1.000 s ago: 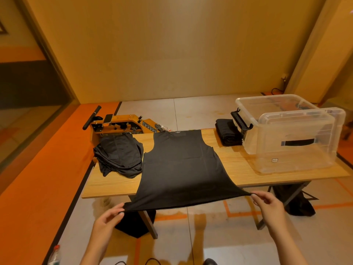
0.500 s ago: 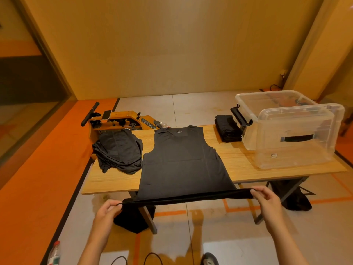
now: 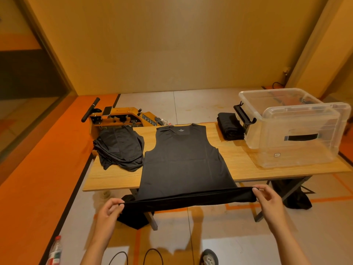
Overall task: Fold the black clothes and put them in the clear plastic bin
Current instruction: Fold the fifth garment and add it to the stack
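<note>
Yellow walls and an orange-striped floor surround your wooden table (image 3: 238, 155). From the head camera, the black tank top (image 3: 183, 159) lies flat at the table's middle, neck away from you, its hem hanging off the near edge. Your left hand (image 3: 108, 213) pinches the hem's left corner and your right hand (image 3: 269, 197) pinches the right, drawing it taut. The clear plastic bin (image 3: 298, 134) stands at the right end, seemingly empty, a folded black garment (image 3: 230, 128) touching its left side. An unfolded black pile (image 3: 120, 148) lies at the left end.
</note>
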